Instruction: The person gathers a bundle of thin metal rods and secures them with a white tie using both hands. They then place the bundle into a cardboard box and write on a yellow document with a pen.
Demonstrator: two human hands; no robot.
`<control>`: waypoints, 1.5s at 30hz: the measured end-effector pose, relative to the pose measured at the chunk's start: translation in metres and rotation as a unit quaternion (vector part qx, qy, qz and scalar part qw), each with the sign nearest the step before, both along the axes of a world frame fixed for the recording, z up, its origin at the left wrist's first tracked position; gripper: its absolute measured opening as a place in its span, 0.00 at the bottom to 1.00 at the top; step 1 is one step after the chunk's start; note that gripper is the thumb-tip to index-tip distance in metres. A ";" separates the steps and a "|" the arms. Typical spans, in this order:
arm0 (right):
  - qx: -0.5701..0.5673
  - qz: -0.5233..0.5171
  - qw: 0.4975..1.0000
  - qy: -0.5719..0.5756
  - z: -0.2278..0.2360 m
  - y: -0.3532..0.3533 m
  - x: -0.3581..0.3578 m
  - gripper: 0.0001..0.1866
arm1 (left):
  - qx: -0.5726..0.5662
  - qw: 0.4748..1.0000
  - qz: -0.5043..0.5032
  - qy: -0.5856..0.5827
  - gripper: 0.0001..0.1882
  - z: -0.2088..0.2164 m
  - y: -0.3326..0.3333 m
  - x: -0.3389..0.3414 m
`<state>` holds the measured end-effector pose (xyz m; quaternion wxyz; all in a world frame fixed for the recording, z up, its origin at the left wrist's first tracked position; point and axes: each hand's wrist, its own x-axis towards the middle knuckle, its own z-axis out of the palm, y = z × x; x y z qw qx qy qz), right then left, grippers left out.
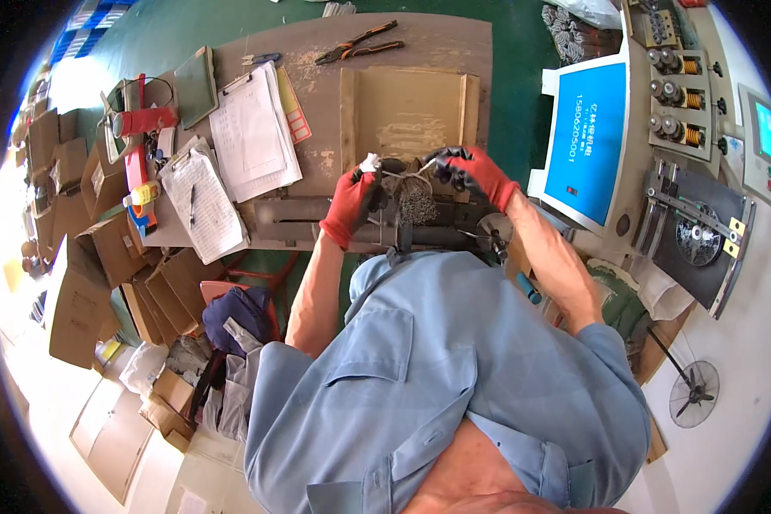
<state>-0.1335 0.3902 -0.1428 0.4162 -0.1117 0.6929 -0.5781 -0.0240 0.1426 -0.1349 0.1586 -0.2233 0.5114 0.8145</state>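
A bundle of thin grey rods or wires [416, 204], its many ends facing up, stands at the bench's near edge between my hands. A thin pale strand [420, 175] runs across the top of the bundle. My left hand [353, 201], in a red glove with dark palm, is closed at the bundle's left, with a small white wad [370, 163] at its fingertips. On the right, my gloved right hand [474, 176] pinches the strand's other end between thumb and fingers. Gloves and the bundle hide part of the strand.
Orange-and-black pliers [360, 44] lie beyond a shallow brown tray [349, 111] on the bench. Clipboards with papers [253, 137] and a red tool [146, 122] are at left. A machine with a blue panel [584, 141] stands close at right. Cardboard boxes [86, 291] pile up far left.
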 end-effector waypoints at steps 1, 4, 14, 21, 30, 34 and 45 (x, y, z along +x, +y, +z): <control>-0.054 -0.034 0.993 -0.101 0.002 -0.003 0.001 0.13 | 0.008 1.000 -0.018 -0.003 0.20 0.000 0.000 -0.002; -0.199 -0.101 0.925 -0.306 -0.016 -0.020 0.010 0.13 | 0.066 0.996 0.001 -0.068 0.27 -0.011 0.010 -0.008; -0.146 -0.172 0.868 -0.442 -0.028 -0.040 0.002 0.13 | 0.181 0.962 0.128 -0.158 0.19 -0.019 0.022 -0.015; -0.160 -0.217 0.837 -0.476 -0.027 -0.015 0.022 0.15 | 0.197 0.958 0.150 -0.145 0.18 -0.013 0.014 0.001; 0.002 -0.163 0.976 -0.143 -0.082 0.006 0.011 0.12 | 0.008 0.998 0.028 -0.057 0.20 -0.005 0.024 -0.031; 0.101 -0.048 0.973 0.200 -0.002 0.002 -0.005 0.11 | -0.021 0.994 -0.105 -0.040 0.17 -0.012 0.014 -0.048; 0.125 0.178 0.767 0.604 0.061 -0.054 -0.053 0.15 | -0.308 0.865 -0.386 0.085 0.20 -0.007 0.024 -0.085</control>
